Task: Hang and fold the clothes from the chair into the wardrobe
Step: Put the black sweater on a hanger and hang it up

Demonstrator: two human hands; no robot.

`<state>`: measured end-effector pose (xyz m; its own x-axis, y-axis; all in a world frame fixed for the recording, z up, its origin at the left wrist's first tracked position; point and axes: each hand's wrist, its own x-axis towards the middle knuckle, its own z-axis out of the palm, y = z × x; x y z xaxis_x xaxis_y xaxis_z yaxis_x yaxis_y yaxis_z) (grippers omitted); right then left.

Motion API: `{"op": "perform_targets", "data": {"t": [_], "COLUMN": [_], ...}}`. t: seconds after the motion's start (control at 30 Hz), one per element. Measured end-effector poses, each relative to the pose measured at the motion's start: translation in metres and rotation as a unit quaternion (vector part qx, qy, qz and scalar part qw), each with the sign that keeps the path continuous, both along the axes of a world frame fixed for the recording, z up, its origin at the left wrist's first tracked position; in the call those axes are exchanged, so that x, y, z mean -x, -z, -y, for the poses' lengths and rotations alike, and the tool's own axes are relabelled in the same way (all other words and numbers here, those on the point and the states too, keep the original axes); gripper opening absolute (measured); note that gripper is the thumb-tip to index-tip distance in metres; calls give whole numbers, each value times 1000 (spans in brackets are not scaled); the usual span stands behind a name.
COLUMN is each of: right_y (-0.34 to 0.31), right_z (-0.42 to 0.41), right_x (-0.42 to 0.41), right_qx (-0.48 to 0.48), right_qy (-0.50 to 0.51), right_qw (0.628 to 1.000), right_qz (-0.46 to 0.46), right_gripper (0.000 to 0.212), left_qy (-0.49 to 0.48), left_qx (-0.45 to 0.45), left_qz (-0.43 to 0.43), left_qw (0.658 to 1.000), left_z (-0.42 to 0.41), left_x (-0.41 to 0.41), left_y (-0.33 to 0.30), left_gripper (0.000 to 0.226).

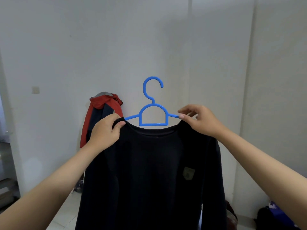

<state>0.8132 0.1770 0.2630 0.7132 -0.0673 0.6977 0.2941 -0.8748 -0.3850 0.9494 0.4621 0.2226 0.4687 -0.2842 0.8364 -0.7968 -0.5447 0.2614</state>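
Note:
A black long-sleeved sweater [149,171] with a small olive patch on its chest hangs on a blue plastic hanger [153,113] held up in front of the white wall. My left hand [106,130] grips the sweater's left shoulder over the hanger's arm. My right hand [199,120] pinches the right shoulder at the collar's edge, thumb against the hanger's other arm. The hook points up and is free. Neither chair nor wardrobe is in sight.
A red and navy jacket [101,117] hangs against the wall behind my left hand. A wall switch [35,90] sits at the left. Dark bags and clothes [272,216] lie on the floor at the lower right. Furniture edges stand at the far left.

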Motion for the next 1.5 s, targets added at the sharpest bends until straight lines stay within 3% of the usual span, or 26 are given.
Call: {"op": "perform_targets", "data": {"t": [0.13, 0.23, 0.33, 0.57, 1.0, 1.2, 1.5], "right_y": [15, 23, 23, 22, 15, 17, 23], "right_z": [-8, -33, -55, -83, -54, -21, 38], "right_x": [35, 63, 101, 221, 510, 644, 768], "right_qx": [7, 6, 8, 28, 6, -32, -81], "right_qy": [54, 91, 143, 237, 460, 550, 579], "right_qw": [998, 994, 983, 962, 876, 831, 808], "right_qz": [-12, 59, 116, 135, 144, 79, 70], "right_gripper": [8, 9, 10, 11, 11, 13, 9], "left_qy": [21, 92, 142, 193, 348, 396, 424], "left_qx": [20, 52, 48, 57, 54, 48, 42], "left_qz": [-15, -43, -71, -32, 76, 44, -4], "left_qw": [999, 993, 986, 979, 933, 916, 905], "left_z": [-25, -43, -63, -67, 42, 107, 200], "left_x": [20, 42, 65, 150, 378, 500, 620], "left_y": [-1, -4, -6, -13, -35, -33, -27], "left_gripper": [10, 3, 12, 18, 6, 6, 10]}}
